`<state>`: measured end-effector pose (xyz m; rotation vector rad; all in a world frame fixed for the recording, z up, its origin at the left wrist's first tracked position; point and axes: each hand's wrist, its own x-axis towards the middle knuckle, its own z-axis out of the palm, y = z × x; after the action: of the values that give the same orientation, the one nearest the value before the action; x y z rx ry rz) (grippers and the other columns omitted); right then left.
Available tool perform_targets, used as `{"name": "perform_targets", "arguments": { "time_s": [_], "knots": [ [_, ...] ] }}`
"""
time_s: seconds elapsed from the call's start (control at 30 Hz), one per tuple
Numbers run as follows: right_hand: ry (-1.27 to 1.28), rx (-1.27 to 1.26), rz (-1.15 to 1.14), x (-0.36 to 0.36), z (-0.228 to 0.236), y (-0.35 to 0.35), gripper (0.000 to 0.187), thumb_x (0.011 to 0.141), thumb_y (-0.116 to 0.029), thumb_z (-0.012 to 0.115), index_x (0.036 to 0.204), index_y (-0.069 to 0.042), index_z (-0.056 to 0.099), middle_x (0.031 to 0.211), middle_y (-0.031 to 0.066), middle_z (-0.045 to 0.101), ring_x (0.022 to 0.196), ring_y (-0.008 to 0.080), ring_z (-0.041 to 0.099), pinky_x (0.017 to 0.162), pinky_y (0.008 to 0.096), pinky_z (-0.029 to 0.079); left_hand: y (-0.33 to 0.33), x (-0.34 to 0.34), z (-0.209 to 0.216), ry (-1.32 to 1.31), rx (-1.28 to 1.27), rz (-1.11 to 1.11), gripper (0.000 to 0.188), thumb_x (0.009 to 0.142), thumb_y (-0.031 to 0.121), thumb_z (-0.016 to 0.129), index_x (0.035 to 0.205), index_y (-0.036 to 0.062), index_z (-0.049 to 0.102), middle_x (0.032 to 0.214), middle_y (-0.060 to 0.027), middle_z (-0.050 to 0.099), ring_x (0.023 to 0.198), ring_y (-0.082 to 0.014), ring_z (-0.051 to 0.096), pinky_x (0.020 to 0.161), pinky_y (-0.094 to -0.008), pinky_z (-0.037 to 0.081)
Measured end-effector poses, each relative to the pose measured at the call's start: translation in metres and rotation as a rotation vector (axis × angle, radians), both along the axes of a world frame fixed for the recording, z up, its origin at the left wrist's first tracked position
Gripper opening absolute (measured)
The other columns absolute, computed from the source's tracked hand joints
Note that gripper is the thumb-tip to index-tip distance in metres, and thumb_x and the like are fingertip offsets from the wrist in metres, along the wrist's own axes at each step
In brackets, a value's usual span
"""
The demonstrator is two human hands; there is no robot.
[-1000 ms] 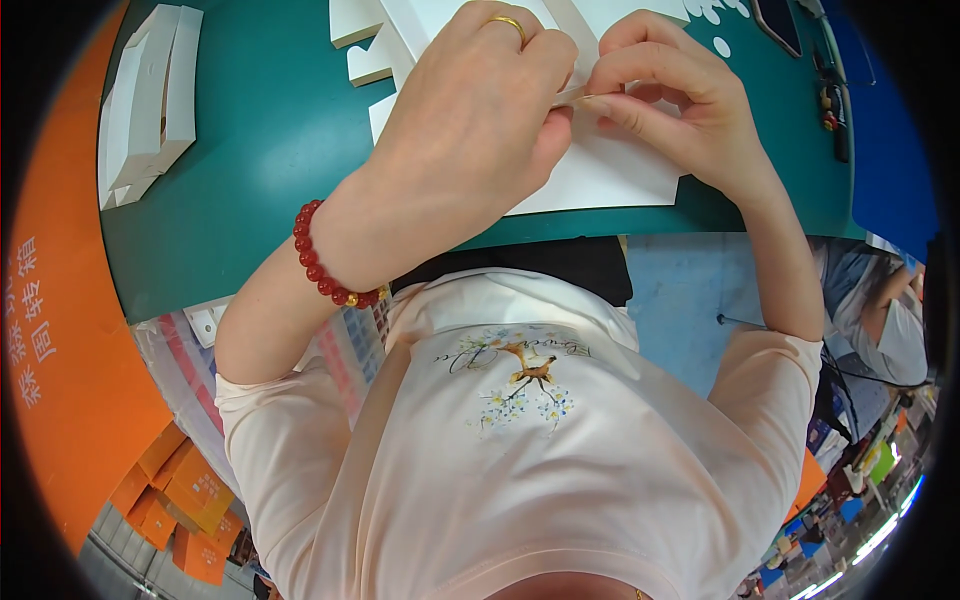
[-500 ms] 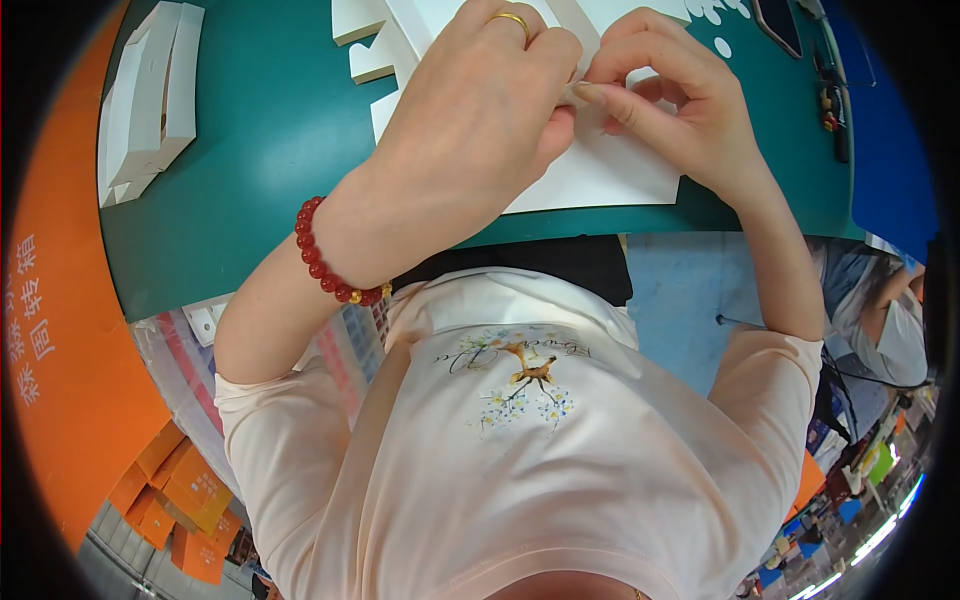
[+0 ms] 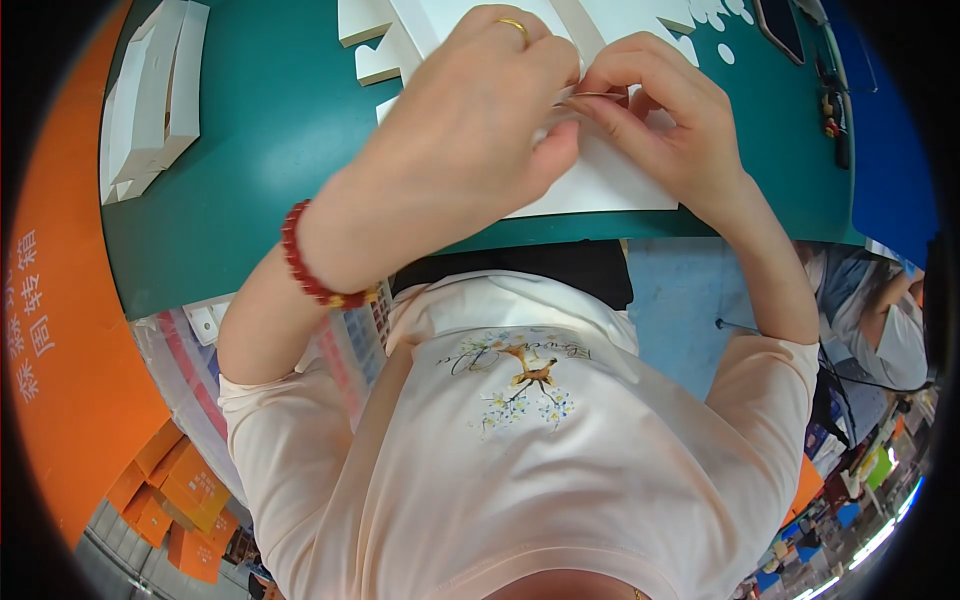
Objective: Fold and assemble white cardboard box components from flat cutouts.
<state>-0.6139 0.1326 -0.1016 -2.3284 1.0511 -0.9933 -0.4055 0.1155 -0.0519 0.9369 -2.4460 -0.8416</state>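
Note:
Both my hands are close together over a flat white cardboard piece [image 3: 597, 185] on the green table. With thumb and fingertips, my right hand [image 3: 680, 115] pinches a thin, pale piece [image 3: 601, 96], seen nearly edge-on. My left hand [image 3: 475, 115], wearing a gold ring, is curled beside it, its fingertips hidden behind the knuckles. The left thumb is a little apart below the index finger. Whatever the left fingers hold, if anything, cannot be made out. Notched white cardboard edges [image 3: 376, 62] stick out beyond the left hand.
Folded white boxes [image 3: 160, 95] lie at the table's far left. Small white oval pieces [image 3: 725, 54] are scattered at the far right, beside a phone [image 3: 780, 28]. A dark pen-like object with a charm [image 3: 835, 120] lies at the right edge. Orange crates [image 3: 185, 490] are at lower left.
My left thumb has shifted away from the right fingertips, and the thin piece now shows more between the hands. The right hand has lowered slightly and still pinches.

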Motion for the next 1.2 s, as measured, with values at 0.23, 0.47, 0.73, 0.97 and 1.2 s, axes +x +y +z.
{"name": "perform_targets", "arguments": {
  "time_s": [0.23,0.47,0.73,0.97,1.2],
  "knots": [
    [-0.136,0.231,-0.004,-0.001,0.006,0.0,0.016,0.084,0.004,0.068,0.097,-0.006,0.066,0.099,0.0018,0.063,0.086,0.0107,0.062,0.061,0.0189,0.049,-0.003,0.015,-0.015,0.16,-0.173,0.058,0.015,0.08,-0.004,0.069,0.092,0.0006,0.061,0.099,-0.0097,0.064,0.09,-0.0237,0.064,0.071,-0.0311,0.054],
    [-0.272,0.389,0.036,0.002,0.025,0.0,0.012,0.084,0.003,0.072,0.091,-0.005,0.068,0.104,0.0099,0.058,0.087,0.0175,0.06,0.064,0.0197,0.05,-0.001,0.013,-0.019,0.178,-0.21,0.017,0.014,0.082,-0.007,0.066,0.094,0.0002,0.062,0.095,-0.0079,0.064,0.085,-0.0224,0.063,0.067,-0.028,0.053],
    [-0.653,-0.576,0.625,0.016,-0.045,-0.064,0.019,0.082,0.0,0.076,0.099,-0.005,0.071,0.109,0.011,0.059,0.09,0.0189,0.059,0.07,0.0203,0.05,-0.004,0.009,-0.017,0.196,-0.14,0.011,0.015,0.083,-0.009,0.065,0.095,-0.0008,0.062,0.093,-0.0074,0.064,0.083,-0.0211,0.062,0.067,-0.0277,0.053],
    [-0.194,0.471,-0.042,0.013,0.039,0.001,0.015,0.081,0.003,0.075,0.094,-0.004,0.07,0.105,0.0104,0.06,0.086,0.0181,0.061,0.065,0.0214,0.05,-0.003,0.012,-0.017,0.224,-0.084,0.037,0.014,0.083,-0.009,0.065,0.095,-0.0016,0.063,0.094,-0.0087,0.065,0.083,-0.0204,0.062,0.068,-0.0266,0.052],
    [-0.262,0.217,0.352,0.005,0.022,-0.012,0.014,0.083,0.004,0.069,0.094,-0.004,0.066,0.1,0.0068,0.063,0.085,0.0167,0.061,0.067,0.0244,0.051,-0.008,0.03,-0.003,0.104,-0.409,-0.052,0.015,0.082,-0.005,0.068,0.096,0.0016,0.066,0.102,-0.0095,0.068,0.102,-0.0295,0.065,0.086,-0.0335,0.051]
  ]
}}
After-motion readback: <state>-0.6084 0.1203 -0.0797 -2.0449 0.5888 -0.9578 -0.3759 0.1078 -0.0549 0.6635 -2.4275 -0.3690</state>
